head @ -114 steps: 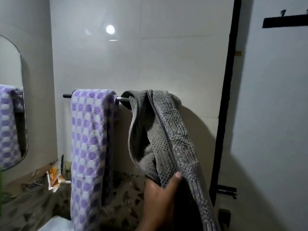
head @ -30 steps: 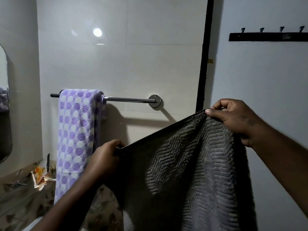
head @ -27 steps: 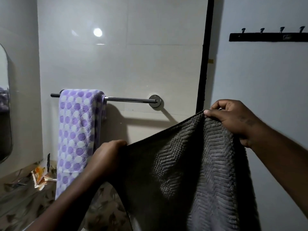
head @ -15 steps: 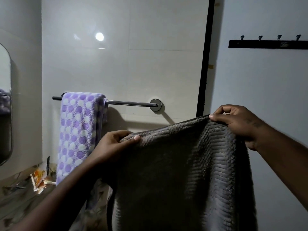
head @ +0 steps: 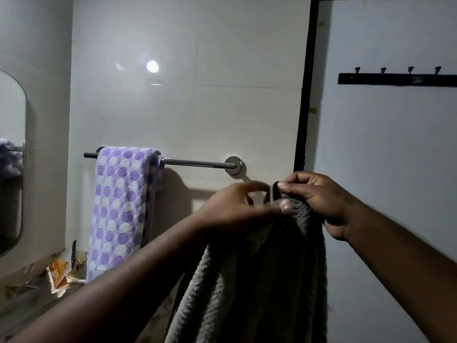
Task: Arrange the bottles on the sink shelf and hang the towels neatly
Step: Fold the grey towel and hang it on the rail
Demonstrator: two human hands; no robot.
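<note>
Against white tiles [head: 222, 120], left hand [head: 237, 206] and right hand [head: 319, 199] pinch the folded, ribbed grey towel [head: 259, 293].

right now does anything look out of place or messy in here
An orange packet lies crumpled on the ledge below the purple dotted towel, looking like litter. The grey towel is off the rail, bunched between the left hand and right hand. Nothing looks spilled or broken.

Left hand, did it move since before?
Yes. The left hand swung right, from under the bare towel bar to below its wall mount, meeting the right hand on the gray towel.
</note>
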